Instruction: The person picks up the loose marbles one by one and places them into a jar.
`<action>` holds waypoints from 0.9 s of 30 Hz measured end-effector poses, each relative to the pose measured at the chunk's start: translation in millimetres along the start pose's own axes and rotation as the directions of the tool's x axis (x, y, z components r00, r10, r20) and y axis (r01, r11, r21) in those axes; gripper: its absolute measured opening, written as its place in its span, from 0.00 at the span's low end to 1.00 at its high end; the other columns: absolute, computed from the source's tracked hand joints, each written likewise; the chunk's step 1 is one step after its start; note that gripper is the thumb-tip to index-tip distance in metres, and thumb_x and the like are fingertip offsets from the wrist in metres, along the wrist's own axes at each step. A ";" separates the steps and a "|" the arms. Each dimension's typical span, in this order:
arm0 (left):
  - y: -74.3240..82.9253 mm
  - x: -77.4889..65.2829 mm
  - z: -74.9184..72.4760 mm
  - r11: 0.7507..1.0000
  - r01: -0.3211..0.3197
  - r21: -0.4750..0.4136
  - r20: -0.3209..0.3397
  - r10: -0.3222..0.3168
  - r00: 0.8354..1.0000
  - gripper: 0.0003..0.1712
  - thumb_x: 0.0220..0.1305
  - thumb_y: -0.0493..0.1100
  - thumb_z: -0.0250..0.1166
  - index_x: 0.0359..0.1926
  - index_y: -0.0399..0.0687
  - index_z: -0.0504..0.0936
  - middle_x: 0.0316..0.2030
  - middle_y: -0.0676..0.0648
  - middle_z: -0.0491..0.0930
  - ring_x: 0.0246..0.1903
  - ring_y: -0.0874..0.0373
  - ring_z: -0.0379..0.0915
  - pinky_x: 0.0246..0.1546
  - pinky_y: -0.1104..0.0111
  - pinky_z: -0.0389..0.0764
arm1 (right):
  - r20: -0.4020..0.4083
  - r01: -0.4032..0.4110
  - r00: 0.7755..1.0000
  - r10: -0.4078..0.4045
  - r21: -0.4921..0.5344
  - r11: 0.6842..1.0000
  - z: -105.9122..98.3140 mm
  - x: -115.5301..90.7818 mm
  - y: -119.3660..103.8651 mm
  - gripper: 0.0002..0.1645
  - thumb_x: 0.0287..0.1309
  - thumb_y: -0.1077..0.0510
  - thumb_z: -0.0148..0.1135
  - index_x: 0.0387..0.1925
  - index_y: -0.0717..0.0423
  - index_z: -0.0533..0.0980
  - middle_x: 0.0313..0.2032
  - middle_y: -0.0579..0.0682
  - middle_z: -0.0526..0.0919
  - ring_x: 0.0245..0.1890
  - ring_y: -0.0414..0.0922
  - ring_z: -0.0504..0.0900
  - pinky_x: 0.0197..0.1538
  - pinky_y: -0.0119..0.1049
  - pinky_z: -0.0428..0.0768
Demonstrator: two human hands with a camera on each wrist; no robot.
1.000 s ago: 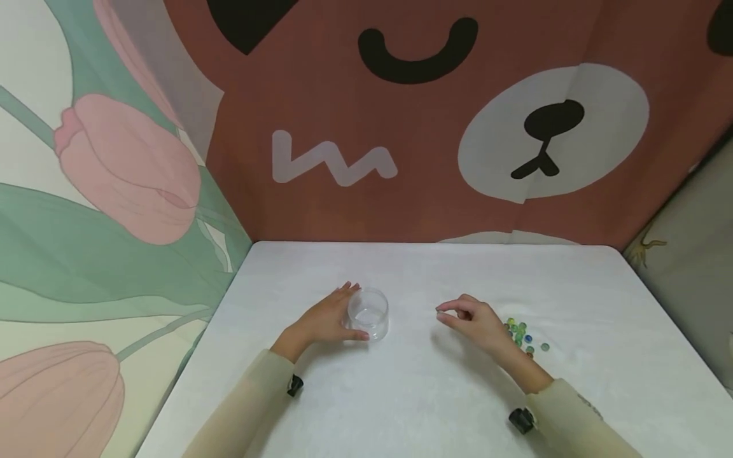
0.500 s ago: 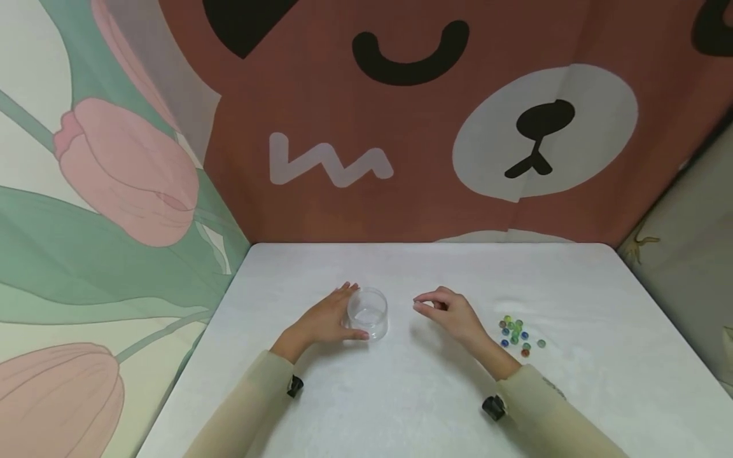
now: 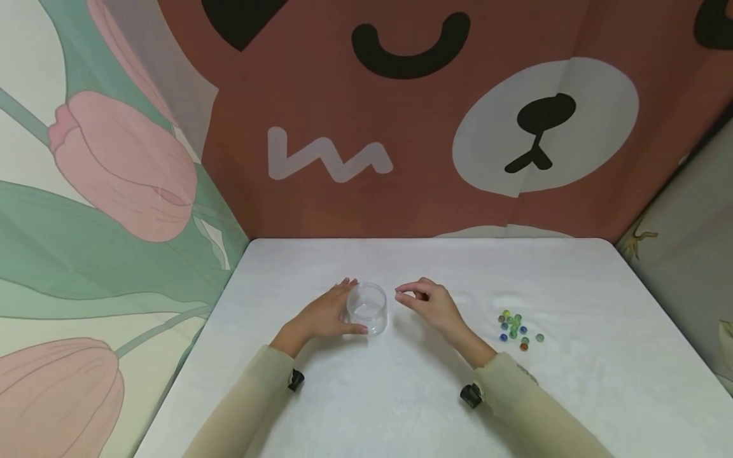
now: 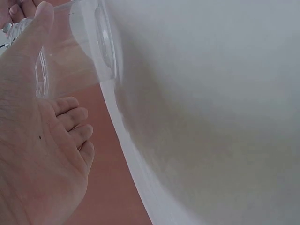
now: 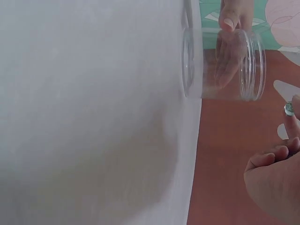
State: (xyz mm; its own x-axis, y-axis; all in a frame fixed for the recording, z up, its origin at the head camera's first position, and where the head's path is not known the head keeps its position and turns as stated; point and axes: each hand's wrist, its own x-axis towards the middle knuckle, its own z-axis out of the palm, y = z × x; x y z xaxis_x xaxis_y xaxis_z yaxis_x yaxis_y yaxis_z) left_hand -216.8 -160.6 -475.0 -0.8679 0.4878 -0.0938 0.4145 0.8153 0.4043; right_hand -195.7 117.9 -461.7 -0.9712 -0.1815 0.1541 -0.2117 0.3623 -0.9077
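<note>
A clear, wide-mouthed jar (image 3: 371,321) stands upright on the white table, with no marbles visible inside. My left hand (image 3: 323,316) holds it from the left, thumb on the near side and fingers around the far side. Just right of the jar, my right hand (image 3: 435,310) pinches a greenish glass marble (image 5: 289,108) between thumb and index finger. In the right wrist view that marble is level with a spot slightly beyond the jar's threaded rim (image 5: 255,65). Farther right on the table lies a loose cluster of glass marbles (image 3: 513,334) in green, blue, yellow and orange-brown.
The white tabletop (image 3: 389,401) reaches back to a reddish-brown hanging (image 3: 321,210) with a cartoon bear face. A tulip-patterned hanging (image 3: 126,165) borders the left side. Each sleeve has a small black device at the wrist.
My right hand has travelled left with the marble, from near the cluster to beside the jar, uncovering the marbles behind it. My left hand and the jar have stayed put.
</note>
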 end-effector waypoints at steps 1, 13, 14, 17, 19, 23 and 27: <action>0.0 0.2 0.0 1.000 0.001 -0.002 0.001 -0.001 1.000 0.67 0.50 0.75 0.71 0.80 0.46 0.55 0.79 0.46 0.54 0.79 0.50 0.43 0.77 0.52 0.56 | 0.003 0.001 1.000 -0.001 0.005 1.000 1.3 0.6 -0.2 0.15 0.59 0.50 0.74 0.45 0.52 0.88 0.26 0.45 0.71 0.28 0.42 0.68 0.29 0.28 0.67; -3.8 1.1 0.9 1.000 -0.015 -0.021 0.009 0.016 1.000 0.65 0.50 0.77 0.70 0.79 0.50 0.56 0.79 0.46 0.53 0.79 0.50 0.41 0.77 0.49 0.53 | 0.028 0.012 1.000 -0.013 0.025 1.000 17.6 10.8 -2.0 0.13 0.60 0.50 0.73 0.45 0.49 0.88 0.25 0.46 0.71 0.27 0.43 0.68 0.29 0.29 0.68; -4.1 1.1 0.9 1.000 -0.015 -0.023 0.008 0.016 1.000 0.65 0.50 0.76 0.70 0.79 0.50 0.56 0.79 0.46 0.53 0.79 0.50 0.41 0.77 0.49 0.53 | 0.031 0.011 0.999 -0.012 0.029 1.000 19.1 11.5 -2.5 0.13 0.60 0.50 0.73 0.45 0.49 0.88 0.25 0.46 0.71 0.28 0.43 0.68 0.29 0.29 0.68; -3.5 0.5 0.4 1.000 -0.015 -0.020 0.006 0.015 1.000 0.66 0.50 0.77 0.70 0.80 0.49 0.55 0.79 0.46 0.53 0.79 0.50 0.41 0.77 0.49 0.53 | 0.034 0.016 0.999 -0.017 0.030 0.999 23.7 13.9 -3.9 0.13 0.60 0.51 0.73 0.45 0.50 0.88 0.25 0.46 0.71 0.28 0.43 0.68 0.29 0.29 0.68; -2.5 0.2 -0.1 1.000 -0.020 -0.019 0.004 0.020 1.000 0.66 0.51 0.76 0.70 0.80 0.47 0.54 0.79 0.46 0.53 0.79 0.50 0.41 0.77 0.49 0.53 | 0.035 0.021 0.999 -0.021 0.024 1.000 26.1 15.5 -4.8 0.12 0.60 0.52 0.73 0.44 0.50 0.89 0.26 0.46 0.72 0.28 0.43 0.69 0.29 0.29 0.68; -1.1 0.0 -0.3 1.000 -0.019 -0.019 0.008 0.019 1.000 0.67 0.51 0.76 0.69 0.80 0.45 0.53 0.79 0.46 0.52 0.79 0.50 0.40 0.77 0.49 0.53 | 0.034 0.024 0.999 -0.024 0.017 1.000 31.0 17.8 -4.2 0.11 0.60 0.52 0.73 0.44 0.50 0.89 0.26 0.46 0.73 0.27 0.42 0.69 0.28 0.29 0.68; -1.9 0.2 0.4 1.000 -0.019 -0.010 0.013 0.019 1.000 0.67 0.51 0.77 0.69 0.80 0.46 0.53 0.79 0.46 0.52 0.79 0.50 0.41 0.77 0.50 0.53 | 0.040 0.016 0.999 -0.016 0.005 1.000 35.8 19.8 -2.8 0.12 0.59 0.51 0.74 0.43 0.48 0.89 0.26 0.45 0.73 0.27 0.41 0.69 0.28 0.29 0.67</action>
State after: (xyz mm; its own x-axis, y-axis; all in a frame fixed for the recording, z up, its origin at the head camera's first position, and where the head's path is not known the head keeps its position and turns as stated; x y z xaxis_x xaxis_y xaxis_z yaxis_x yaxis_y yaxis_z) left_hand -217.6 -162.0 -476.2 -0.8563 0.5071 -0.0980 0.4278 0.8028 0.4153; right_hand -210.4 80.5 -470.1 -0.9626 -0.2237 0.1526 -0.2263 0.3551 -0.9070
